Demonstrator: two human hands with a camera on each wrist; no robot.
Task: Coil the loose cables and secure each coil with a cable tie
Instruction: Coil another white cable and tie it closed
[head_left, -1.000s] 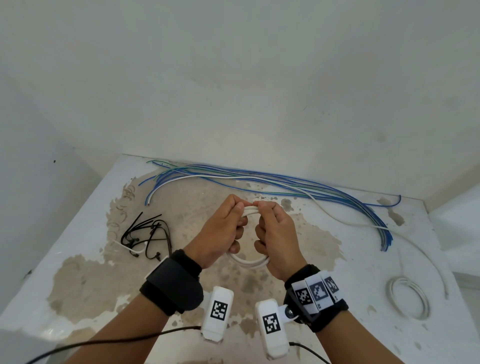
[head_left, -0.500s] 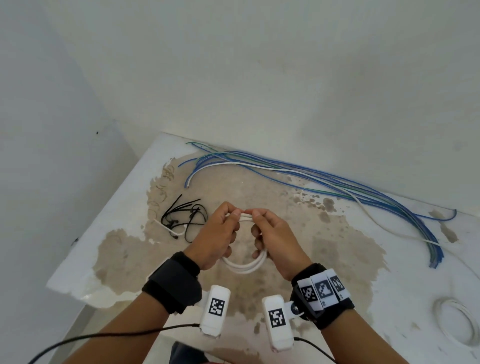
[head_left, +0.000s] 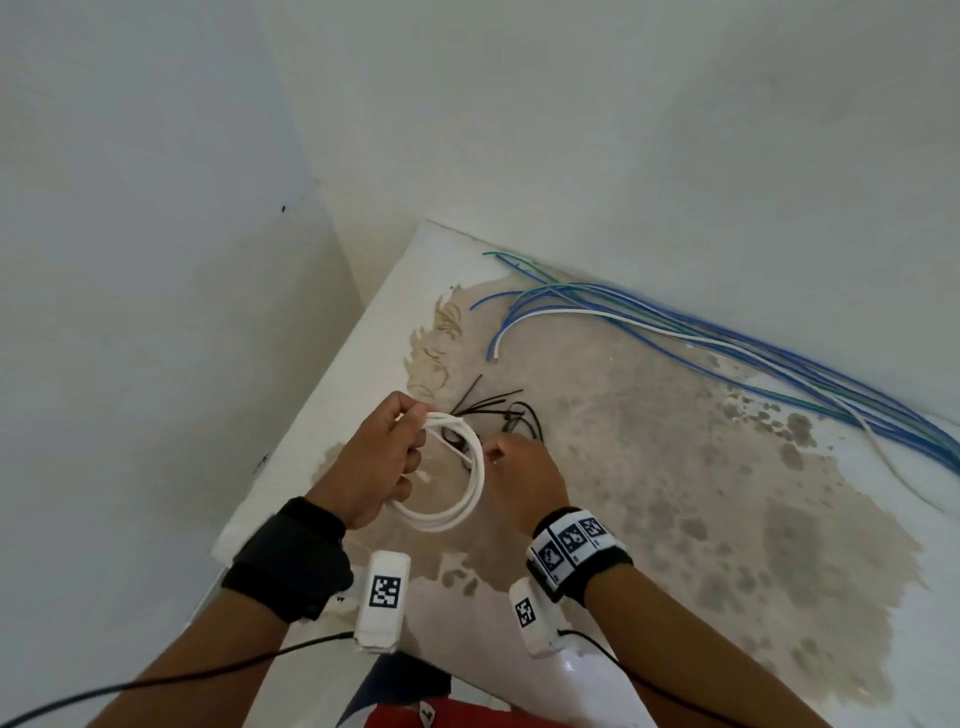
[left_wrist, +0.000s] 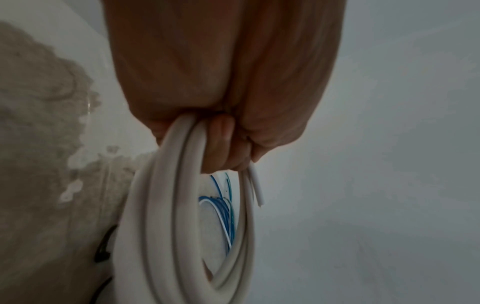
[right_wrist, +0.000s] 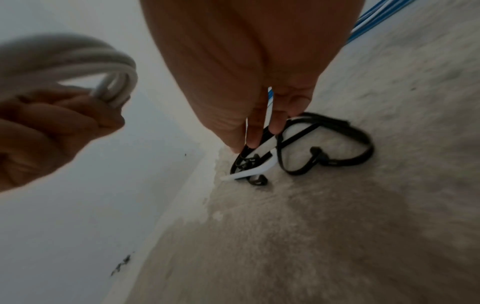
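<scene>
The left hand (head_left: 375, 457) is clenched round a white coil (head_left: 452, 467) of cable, thumb and fingers pinching its turns together at the top so that the ring hangs free above the bench (head_left: 675, 519); the left wrist view shows about three turns side by side and one cut end (left_wrist: 255, 185) poking out just past the fingertips. The right hand (head_left: 524, 475) reaches down just beside the coil with its fingers (right_wrist: 255, 131) close together and extended at a small heap of cable ties (right_wrist: 324, 144); they touch or nearly touch the ties, but whether they already pinch one I cannot tell. The heap is mostly black ties, too tangled to count, with one white tie (right_wrist: 249, 172) among them. One coil is in hand. A bundle of loose cables (head_left: 753, 358), mostly blue with one white and a green or two, lies uncoiled along the far edge of the stained bench by the wall.
</scene>
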